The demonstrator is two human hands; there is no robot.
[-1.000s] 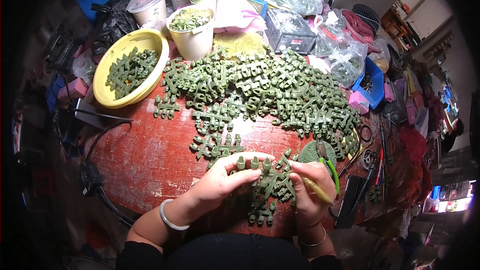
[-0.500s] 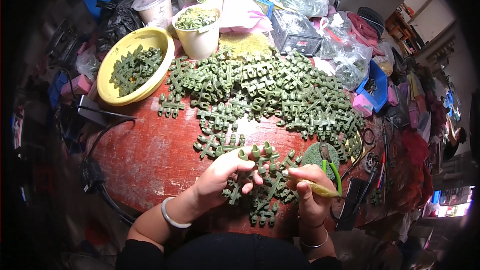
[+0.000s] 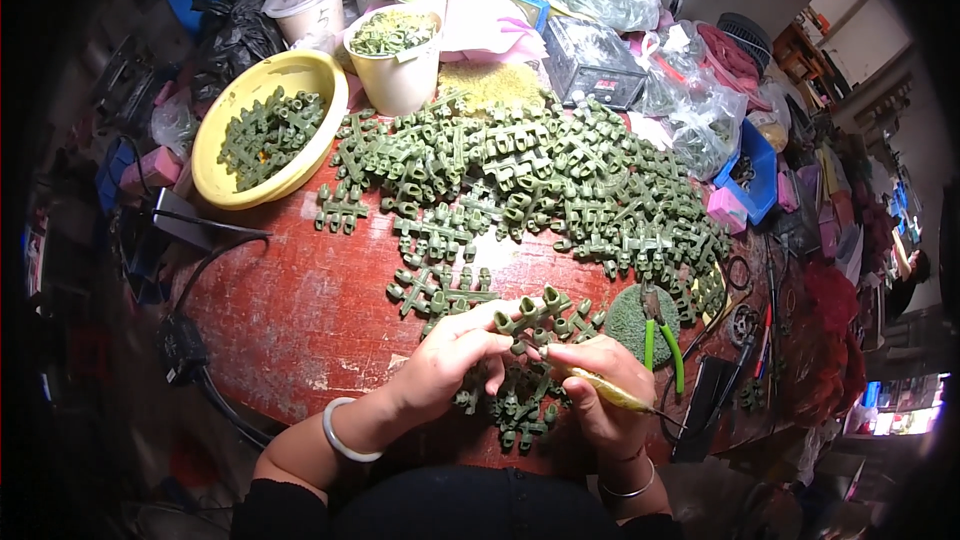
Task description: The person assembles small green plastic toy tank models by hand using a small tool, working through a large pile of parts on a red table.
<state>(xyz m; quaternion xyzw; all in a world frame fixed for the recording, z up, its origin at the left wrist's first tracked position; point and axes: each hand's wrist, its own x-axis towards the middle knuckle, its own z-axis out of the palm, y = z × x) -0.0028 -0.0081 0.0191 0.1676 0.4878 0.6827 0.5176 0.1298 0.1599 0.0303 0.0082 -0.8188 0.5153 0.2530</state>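
Left hand (image 3: pixel 452 362) closed on a green pronged piece (image 3: pixel 532 314), held just above the red surface (image 3: pixel 300 320), prongs up; right hand (image 3: pixel 612 380) gripping a yellow-handled tool (image 3: pixel 622 396), its front end at the piece, contact hard to tell. Loose similar pieces below both hands; large green heap (image 3: pixel 590 180) beyond. Green-handled pliers (image 3: pixel 672 348) on round green pad (image 3: pixel 626 322), right side. Yellow basin (image 3: pixel 212 150) far left, partly filled with like pieces
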